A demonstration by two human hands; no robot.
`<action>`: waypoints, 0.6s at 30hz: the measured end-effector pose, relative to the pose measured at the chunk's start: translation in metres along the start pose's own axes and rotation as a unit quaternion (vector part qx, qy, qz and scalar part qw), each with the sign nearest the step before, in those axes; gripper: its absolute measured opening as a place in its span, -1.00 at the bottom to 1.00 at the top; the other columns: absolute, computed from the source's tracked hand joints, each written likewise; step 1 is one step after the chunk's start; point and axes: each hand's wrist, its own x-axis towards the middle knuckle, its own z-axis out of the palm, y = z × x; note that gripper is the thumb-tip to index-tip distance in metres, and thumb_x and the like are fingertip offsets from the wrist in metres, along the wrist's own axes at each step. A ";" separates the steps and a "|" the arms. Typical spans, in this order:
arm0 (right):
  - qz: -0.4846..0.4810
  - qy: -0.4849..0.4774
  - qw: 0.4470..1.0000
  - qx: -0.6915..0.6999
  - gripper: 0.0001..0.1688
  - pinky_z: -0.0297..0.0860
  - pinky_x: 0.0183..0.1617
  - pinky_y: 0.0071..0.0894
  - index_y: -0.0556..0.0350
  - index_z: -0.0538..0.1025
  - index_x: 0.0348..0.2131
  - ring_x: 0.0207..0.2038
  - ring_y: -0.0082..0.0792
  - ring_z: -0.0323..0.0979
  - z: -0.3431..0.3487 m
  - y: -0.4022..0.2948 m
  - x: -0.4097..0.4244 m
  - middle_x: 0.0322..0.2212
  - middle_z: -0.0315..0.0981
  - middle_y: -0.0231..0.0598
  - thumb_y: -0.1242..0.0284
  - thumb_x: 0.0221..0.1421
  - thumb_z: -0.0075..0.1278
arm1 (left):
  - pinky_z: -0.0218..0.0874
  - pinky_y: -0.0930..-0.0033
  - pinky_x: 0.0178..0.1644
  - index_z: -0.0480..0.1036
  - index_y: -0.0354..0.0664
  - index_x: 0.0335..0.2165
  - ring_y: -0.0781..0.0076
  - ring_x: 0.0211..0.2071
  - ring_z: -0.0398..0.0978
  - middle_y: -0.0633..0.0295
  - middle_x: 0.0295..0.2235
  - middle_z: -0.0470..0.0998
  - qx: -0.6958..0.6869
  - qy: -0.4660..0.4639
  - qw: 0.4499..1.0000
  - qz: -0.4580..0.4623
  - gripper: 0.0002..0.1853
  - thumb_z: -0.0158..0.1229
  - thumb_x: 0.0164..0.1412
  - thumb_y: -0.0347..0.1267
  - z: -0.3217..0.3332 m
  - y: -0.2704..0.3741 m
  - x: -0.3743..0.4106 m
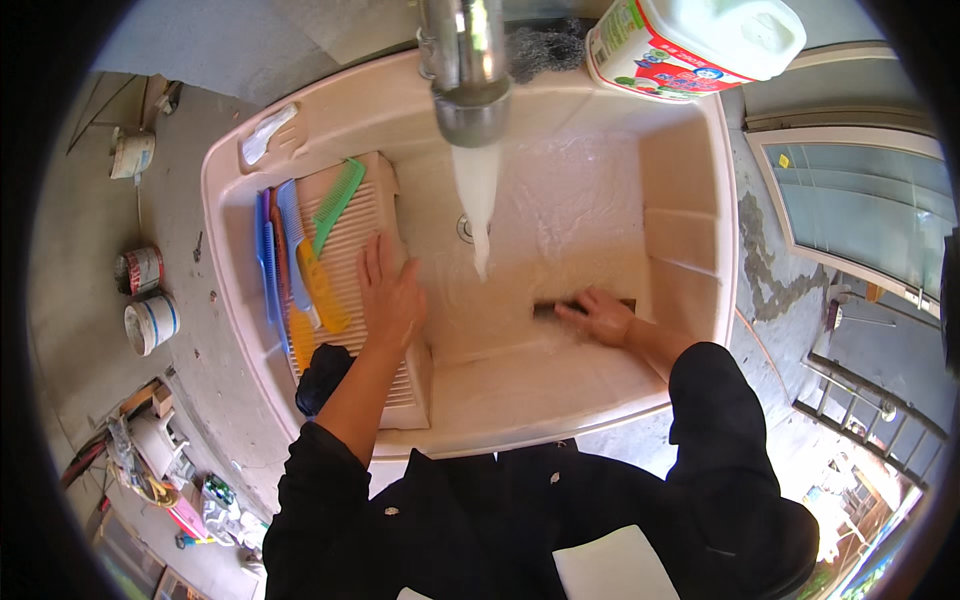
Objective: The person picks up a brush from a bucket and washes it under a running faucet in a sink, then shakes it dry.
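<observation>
My left hand [391, 300] rests on the inner edge of the ribbed washboard [397, 390], fingers apart and holding nothing visible. My right hand [600, 316] is blurred low in the right of the basin, gripping a dark, flat object [546, 309], likely a comb. Combs lie left of my left hand: a green comb [339, 201], a yellow comb [322, 285], a light blue comb [291, 225], and several more, blue, brown and orange, bunched against the wall. Water [477, 172] pours from the metal faucet [472, 105] near the drain [472, 229].
The pink laundry sink [686, 225] surrounds both hands. A white plastic jug [682, 52] with a printed label stands on its back right corner, beside a dark mesh scourer [551, 52]. White soap [268, 133] sits in the left corner recess. Buckets [151, 324] stand on the floor at left.
</observation>
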 end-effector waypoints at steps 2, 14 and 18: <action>-0.109 -0.041 0.992 0.045 -0.38 0.20 0.02 -0.14 -0.30 0.23 0.12 -0.07 -0.05 0.23 0.006 -0.009 0.000 -0.17 0.26 -0.07 0.43 0.03 -0.20 | -0.27 -0.08 0.23 0.48 -0.25 -0.32 -0.16 0.17 -0.04 -0.19 0.10 0.09 -0.007 0.013 1.000 0.001 -0.72 0.04 -0.13 -0.52 0.012 -0.003 0.000; -0.192 0.111 0.972 0.081 -0.47 0.27 -0.07 -0.15 -0.18 0.39 -0.01 -0.12 -0.12 0.29 0.047 -0.082 0.135 -0.19 0.32 -0.13 0.43 -0.07 -0.11 | -0.24 -0.03 0.23 0.50 -0.20 -0.41 -0.08 0.17 -0.01 -0.12 0.11 0.12 0.021 0.022 1.000 -0.008 -0.78 0.04 -0.13 -0.42 0.009 -0.001 0.005; -0.070 0.066 0.995 0.029 -0.49 0.32 -0.18 -0.12 -0.05 0.41 -0.05 -0.24 -0.10 0.35 0.004 0.009 0.043 -0.27 0.37 -0.12 0.42 -0.09 -0.04 | -0.25 -0.03 0.23 0.49 -0.19 -0.40 -0.08 0.17 -0.01 -0.14 0.10 0.13 0.018 0.028 0.999 -0.005 -0.79 0.03 -0.11 -0.41 0.008 0.000 0.002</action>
